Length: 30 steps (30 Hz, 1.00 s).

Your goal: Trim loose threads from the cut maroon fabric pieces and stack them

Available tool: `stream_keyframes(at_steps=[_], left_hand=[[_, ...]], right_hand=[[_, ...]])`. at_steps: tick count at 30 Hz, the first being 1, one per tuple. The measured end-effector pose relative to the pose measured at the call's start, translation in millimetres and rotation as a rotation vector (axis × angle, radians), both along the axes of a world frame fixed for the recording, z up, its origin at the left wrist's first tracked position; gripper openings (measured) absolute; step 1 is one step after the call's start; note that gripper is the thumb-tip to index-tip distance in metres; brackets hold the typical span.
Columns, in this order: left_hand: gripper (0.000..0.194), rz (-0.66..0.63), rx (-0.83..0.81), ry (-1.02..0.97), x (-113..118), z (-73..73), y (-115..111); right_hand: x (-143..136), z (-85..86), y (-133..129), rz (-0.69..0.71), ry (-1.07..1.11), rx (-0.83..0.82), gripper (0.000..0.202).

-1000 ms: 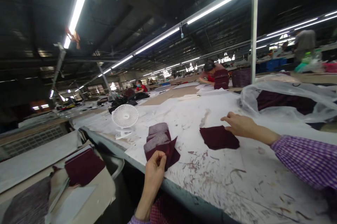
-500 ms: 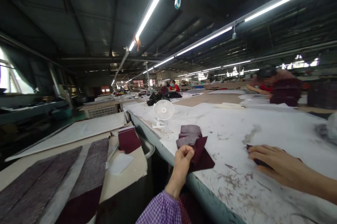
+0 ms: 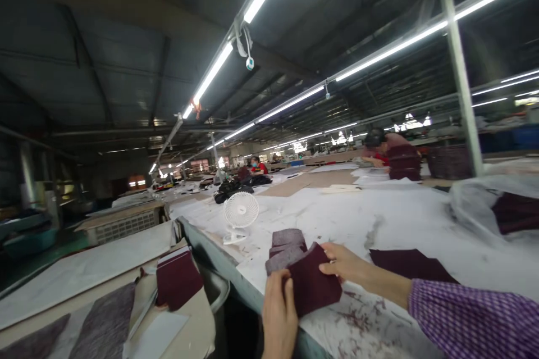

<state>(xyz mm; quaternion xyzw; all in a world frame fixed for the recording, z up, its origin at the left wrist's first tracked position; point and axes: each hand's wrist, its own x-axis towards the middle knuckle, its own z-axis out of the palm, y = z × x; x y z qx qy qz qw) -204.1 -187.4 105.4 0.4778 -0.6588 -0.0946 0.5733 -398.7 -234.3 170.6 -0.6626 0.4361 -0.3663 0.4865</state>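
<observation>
A maroon fabric piece (image 3: 312, 283) is held upright and slightly tilted over the near edge of the white-covered table. My left hand (image 3: 278, 307) is closed on its lower left edge, fingers partly hidden. At its upper right edge, my right hand (image 3: 343, 265) pinches it between thumb and fingers. Just behind lie several greyish-backed fabric pieces (image 3: 287, 240), overlapping one another and partly covered by the held piece. To the right, another maroon piece (image 3: 408, 263) lies flat on the table, partly behind my right forearm.
A small white fan (image 3: 241, 210) stands on the table (image 3: 320, 207). Left of a gap, a lower board (image 3: 196, 322) bears a maroon stack (image 3: 179, 277) and grey strips. Plastic wrap with dark fabric (image 3: 517, 213) lies at right. Two people work farther back.
My right hand has moved left from the flat maroon piece and now grips the held piece with my left hand. That piece is raised and spread. The view has turned right.
</observation>
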Motion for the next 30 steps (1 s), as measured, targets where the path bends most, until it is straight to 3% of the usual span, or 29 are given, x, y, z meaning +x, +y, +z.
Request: stream_keyframes(at_steps=[2, 5, 9, 11, 13, 14, 16, 20, 25, 30], left_hand=[[0.032, 0.044, 0.142, 0.022, 11, -5.0, -11], [0.038, -0.003, 0.269, -0.001, 23, -2.4, -23], [0.054, -0.08, 0.279, 0.188, 17, 23.8, -14], [0.068, -0.256, 0.419, 0.405, 5, 40.9, -4], [0.076, -0.513, 0.668, 0.517, -10, 55.2, 3], [0.077, -0.614, 0.763, 0.525, -18, 60.2, 6], [0.074, -0.679, 0.86, 0.448, -32, 65.1, 7], [0.047, -0.561, 0.766, 0.054, -57, 58.7, -2], [0.019, -0.349, 0.518, -0.319, -91, 42.7, -6], [0.028, -0.257, 0.255, -0.695, -108, 35.4, 8]], right_hand=[[-12, 9.6, 1, -0.005, -0.086, -0.087, 0.048], [-35, 37.1, 17, -0.002, -0.251, -0.216, 0.053], [-61, 60.1, 52, 0.12, -0.244, -0.107, 0.067], [-70, 58.4, 65, 0.171, -0.202, -0.023, 0.075], [-77, 50.5, 72, 0.228, -0.162, 0.051, 0.082], [-80, 45.3, 74, 0.247, -0.127, 0.084, 0.084], [-85, 33.8, 74, 0.246, -0.017, 0.132, 0.088], [-92, 13.7, 71, 0.181, 0.227, 0.175, 0.093], [-103, 5.6, 63, 0.098, 0.569, 0.02, 0.084], [-114, 9.4, 49, 0.102, 0.847, -0.488, 0.033]])
